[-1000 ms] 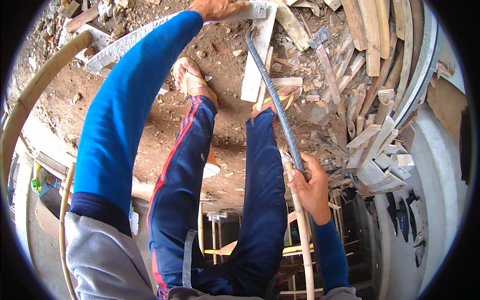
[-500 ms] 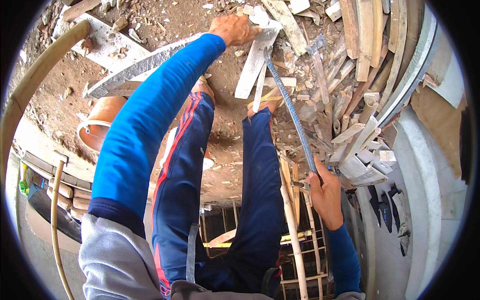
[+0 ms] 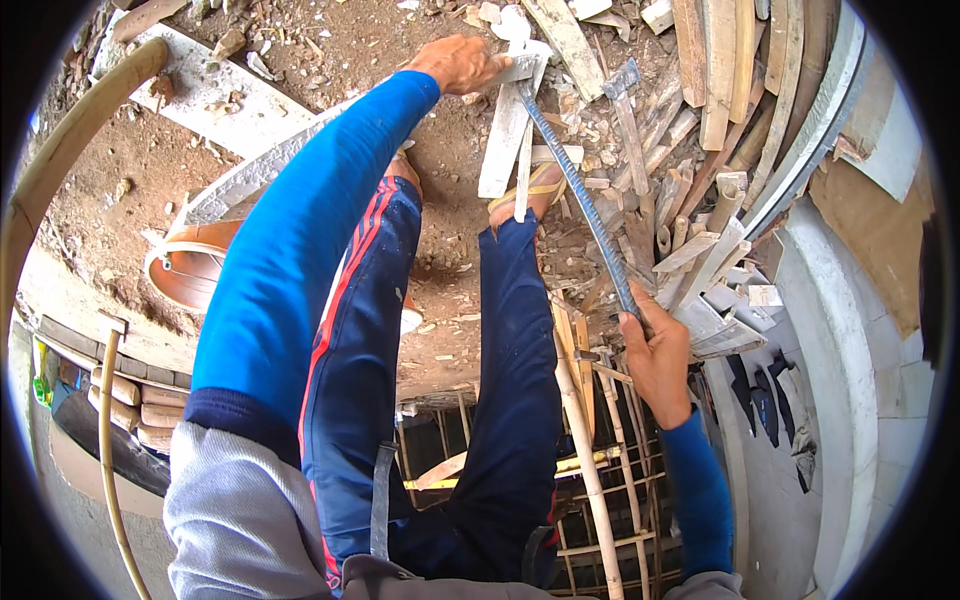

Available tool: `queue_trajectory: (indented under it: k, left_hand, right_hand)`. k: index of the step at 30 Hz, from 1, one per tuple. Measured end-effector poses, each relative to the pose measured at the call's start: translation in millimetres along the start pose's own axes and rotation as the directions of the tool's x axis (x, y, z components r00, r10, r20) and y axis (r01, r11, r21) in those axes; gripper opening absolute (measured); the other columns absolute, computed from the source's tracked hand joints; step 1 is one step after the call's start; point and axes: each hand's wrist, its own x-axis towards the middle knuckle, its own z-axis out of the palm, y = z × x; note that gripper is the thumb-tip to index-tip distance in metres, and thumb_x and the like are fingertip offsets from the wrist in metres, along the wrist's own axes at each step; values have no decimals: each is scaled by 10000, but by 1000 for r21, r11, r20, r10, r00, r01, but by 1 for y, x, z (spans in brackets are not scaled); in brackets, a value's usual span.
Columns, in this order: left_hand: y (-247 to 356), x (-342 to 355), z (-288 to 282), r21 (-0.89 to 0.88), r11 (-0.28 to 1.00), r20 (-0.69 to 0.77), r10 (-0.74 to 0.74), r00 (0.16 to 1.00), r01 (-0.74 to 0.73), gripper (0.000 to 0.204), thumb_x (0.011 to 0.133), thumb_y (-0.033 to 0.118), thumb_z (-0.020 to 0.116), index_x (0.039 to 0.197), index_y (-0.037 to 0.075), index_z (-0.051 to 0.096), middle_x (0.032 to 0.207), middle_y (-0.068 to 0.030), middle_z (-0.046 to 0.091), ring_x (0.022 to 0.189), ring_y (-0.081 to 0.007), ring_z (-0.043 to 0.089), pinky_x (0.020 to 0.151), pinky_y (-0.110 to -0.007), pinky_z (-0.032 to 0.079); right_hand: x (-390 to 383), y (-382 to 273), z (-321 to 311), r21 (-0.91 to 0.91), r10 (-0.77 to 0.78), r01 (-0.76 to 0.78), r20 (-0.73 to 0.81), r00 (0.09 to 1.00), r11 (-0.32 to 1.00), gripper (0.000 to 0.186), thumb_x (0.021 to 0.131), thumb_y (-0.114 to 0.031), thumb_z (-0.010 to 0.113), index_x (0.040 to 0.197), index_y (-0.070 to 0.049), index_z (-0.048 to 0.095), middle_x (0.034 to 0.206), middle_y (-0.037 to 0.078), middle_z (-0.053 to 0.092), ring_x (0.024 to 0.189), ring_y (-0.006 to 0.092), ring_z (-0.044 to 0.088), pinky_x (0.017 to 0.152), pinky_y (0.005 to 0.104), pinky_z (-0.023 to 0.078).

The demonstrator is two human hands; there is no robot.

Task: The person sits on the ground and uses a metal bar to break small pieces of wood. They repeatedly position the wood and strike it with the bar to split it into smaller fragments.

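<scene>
My left hand (image 3: 460,66) reaches to the top middle, fingers closed on a plaster-coated board (image 3: 519,68) lying across an upright white plank (image 3: 501,145). My right hand (image 3: 655,355) grips the lower end of a dark ribbed steel bar (image 3: 580,185); its upper end meets the boards just beside my left fingers. A hammer (image 3: 628,120) with a wooden handle lies right of the bar. My sandalled foot (image 3: 520,200) is under the plank's lower end. My left sleeve partly hides a long plastered strip (image 3: 210,208) behind it.
An orange bucket (image 3: 180,275) lies tipped at left beside a curved bamboo pole (image 3: 75,120). Broken boards and slats (image 3: 720,70) are heaped at right. Below my legs a lattice of bamboo poles (image 3: 590,470) spans a dark opening; a pale curved ledge (image 3: 830,400) runs at right.
My left hand moved down, then slightly back up, shifting the board. My right hand and the bar moved right. The bamboo pole now stands apart from my right hand; the bucket has come into view.
</scene>
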Motion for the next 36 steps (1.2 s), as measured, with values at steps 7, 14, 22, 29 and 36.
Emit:
queue_trajectory:
  k: [7,14,22,29,36]
  left_hand:
    - [-21,4,21,-137,990,21,-38,999,41,899,1024,745,418,919,-97,716,861,-334,710,881,-455,732,843,-539,573]
    - [-32,13,7,-132,991,134,17,991,1,893,1034,758,371,930,-40,757,769,-235,704,652,-267,699,714,-515,595]
    - [-34,-5,-17,51,978,93,195,976,-200,871,1023,765,411,859,-19,753,679,-185,649,630,-248,636,664,-467,516]
    - [-51,-7,-7,-51,997,186,-49,981,60,798,1026,728,455,1031,-9,764,764,-177,695,708,-292,665,721,-455,532]
    - [-47,-35,-12,-87,995,89,48,995,-40,800,1062,671,435,1145,-69,730,883,-245,737,828,-347,732,786,-464,566]
  right_hand:
    - [2,76,85,68,8,4,-179,984,998,350,965,-45,691,1295,71,679,1012,239,765,850,213,733,750,360,565]
    - [-3,73,116,85,-66,90,-258,964,992,359,946,-22,704,1296,54,676,1037,263,745,930,378,756,800,411,579]
    - [-18,46,62,221,-19,74,-241,970,973,337,934,17,698,1268,58,695,933,217,752,772,230,725,703,349,558]
    - [34,110,104,268,32,20,-189,982,963,268,983,-102,709,1206,45,692,852,214,725,681,295,699,619,375,529]
    - [122,198,195,227,-158,215,-242,957,950,293,1035,-193,661,1228,26,683,1016,274,735,906,458,720,758,491,561]
